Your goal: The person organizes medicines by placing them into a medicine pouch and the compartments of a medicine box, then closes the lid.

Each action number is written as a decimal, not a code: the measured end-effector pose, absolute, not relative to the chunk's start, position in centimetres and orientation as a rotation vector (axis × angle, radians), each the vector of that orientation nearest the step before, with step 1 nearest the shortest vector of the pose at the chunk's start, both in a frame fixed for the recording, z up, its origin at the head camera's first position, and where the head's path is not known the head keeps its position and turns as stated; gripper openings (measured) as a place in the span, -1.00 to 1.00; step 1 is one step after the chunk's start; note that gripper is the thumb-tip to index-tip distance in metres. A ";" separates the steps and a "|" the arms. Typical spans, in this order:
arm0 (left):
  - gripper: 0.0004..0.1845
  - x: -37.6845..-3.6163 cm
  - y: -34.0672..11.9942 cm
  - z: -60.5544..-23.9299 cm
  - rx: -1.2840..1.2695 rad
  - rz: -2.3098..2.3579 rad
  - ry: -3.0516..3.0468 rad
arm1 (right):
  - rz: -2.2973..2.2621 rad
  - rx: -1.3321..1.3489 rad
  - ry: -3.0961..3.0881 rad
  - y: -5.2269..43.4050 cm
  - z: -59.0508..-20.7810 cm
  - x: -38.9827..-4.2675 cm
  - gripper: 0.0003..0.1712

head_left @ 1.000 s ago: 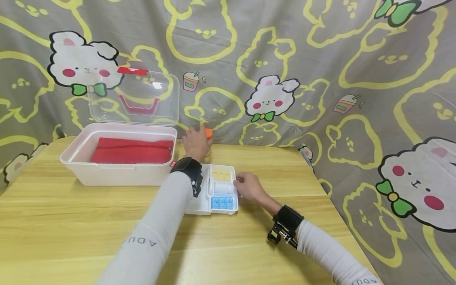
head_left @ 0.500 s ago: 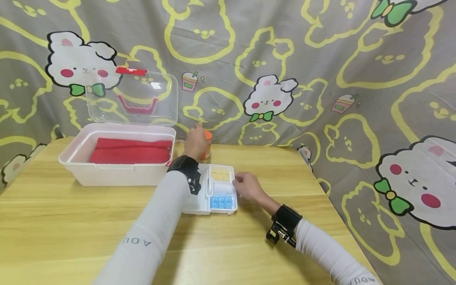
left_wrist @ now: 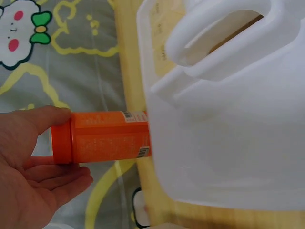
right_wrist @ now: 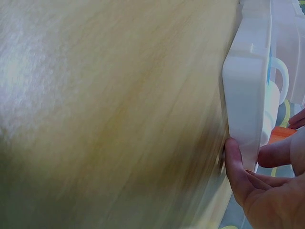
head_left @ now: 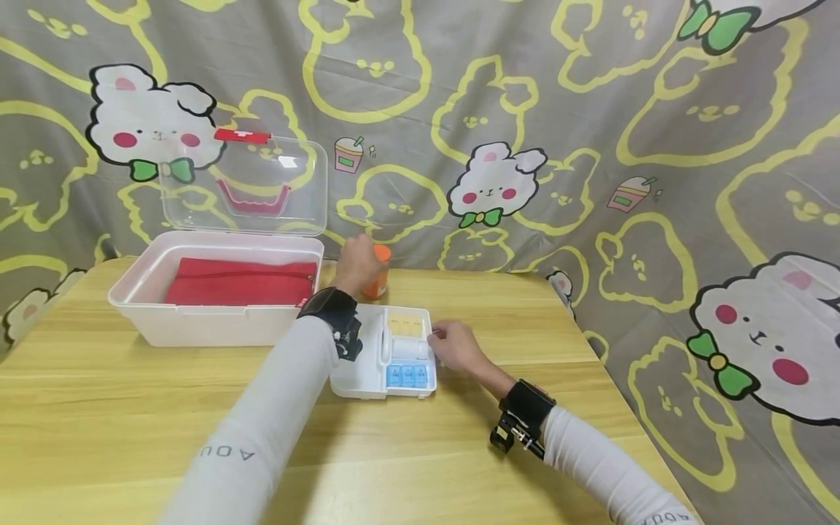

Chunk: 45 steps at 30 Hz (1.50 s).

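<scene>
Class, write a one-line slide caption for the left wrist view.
Left hand holds an orange bottle beside a white tray.

Right wrist view. Most of the frame is the pale yellow wood-grain table (right_wrist: 109,109), blurred, darker toward the lower left corner. Along the right edge runs the white moulded plastic tray (right_wrist: 248,90), seen edge-on, with a rounded rim and a looped white handle (right_wrist: 281,81) behind it. A strip of blue shows just inside the rim; what it belongs to cannot be told. The right hand (right_wrist: 259,188) sits in the lower right corner: the thumb presses against the tray's outer wall from the table side, and one finger (right_wrist: 276,155) lies across the tray's far side, so the rim sits between them. A small patch of orange (right_wrist: 281,134) shows beyond the finger, identity unclear.
</scene>
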<state>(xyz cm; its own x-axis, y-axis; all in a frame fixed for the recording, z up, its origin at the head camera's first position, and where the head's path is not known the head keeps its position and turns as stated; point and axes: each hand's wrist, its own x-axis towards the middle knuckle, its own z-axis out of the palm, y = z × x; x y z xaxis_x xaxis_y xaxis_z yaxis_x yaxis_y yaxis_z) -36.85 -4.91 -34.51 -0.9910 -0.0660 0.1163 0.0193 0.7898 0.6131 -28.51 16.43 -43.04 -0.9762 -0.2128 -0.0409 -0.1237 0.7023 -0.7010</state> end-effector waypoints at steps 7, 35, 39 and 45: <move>-0.76 -36.9 -5.5 -33.2 -0.054 -0.955 -2.834 | -1.138 -0.268 2.790 16.4 -43.2 -28.5 -0.58; -0.65 -32.4 -6.2 -30.7 -0.473 -0.640 -3.205 | -1.112 -0.278 2.823 16.5 -43.2 -28.6 -0.57; -0.68 -32.2 -6.3 -31.0 -0.473 -0.601 -3.333 | -1.118 -0.277 2.823 16.5 -43.2 -28.6 -0.57; -0.60 -32.2 -6.3 -31.5 -0.383 -0.636 -3.489 | -1.112 -0.279 2.827 16.5 -43.2 -28.6 -0.57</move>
<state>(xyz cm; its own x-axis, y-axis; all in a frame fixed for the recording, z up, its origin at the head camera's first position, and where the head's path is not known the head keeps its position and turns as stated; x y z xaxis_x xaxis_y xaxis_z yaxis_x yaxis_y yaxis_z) -32.21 -6.34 -31.52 -0.8890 0.2740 -0.3670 0.1269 0.9173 0.3774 -28.61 16.50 -43.24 -0.9792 -0.2020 -0.0178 -0.1357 0.7181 -0.6826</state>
